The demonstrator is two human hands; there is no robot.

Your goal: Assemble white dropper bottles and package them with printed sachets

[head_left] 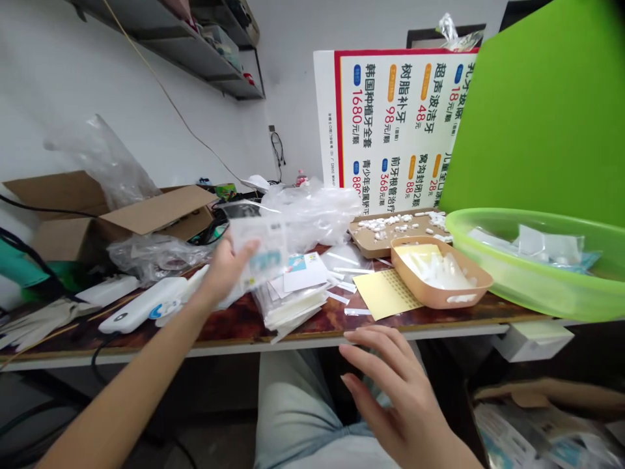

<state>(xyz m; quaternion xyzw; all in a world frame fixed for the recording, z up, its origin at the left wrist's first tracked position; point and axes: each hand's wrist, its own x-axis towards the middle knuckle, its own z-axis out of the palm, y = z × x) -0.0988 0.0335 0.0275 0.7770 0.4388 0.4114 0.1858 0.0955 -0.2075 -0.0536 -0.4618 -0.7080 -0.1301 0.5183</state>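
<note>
My left hand (225,267) pinches a white printed card (261,251) by its edge, raised over the table. The card has a teal patch and is smeared by motion; whether it sits inside a clear bag I cannot tell. Just right of it lies a stack of clear plastic bags (293,309) topped with white printed cards (306,273). My right hand (390,378) is off the table's front edge, above my lap, its fingers apart and nothing in them. A yellow dotted sheet (388,294) is the thing nearest it on the table.
An orange bin (442,296) holds small clear pieces. Behind it, a cardboard tray (368,246) carries small white pieces. A green basin (532,293) stands right, with packets inside. Left are a white long device (144,306), gloves (46,320) and an open carton (146,212).
</note>
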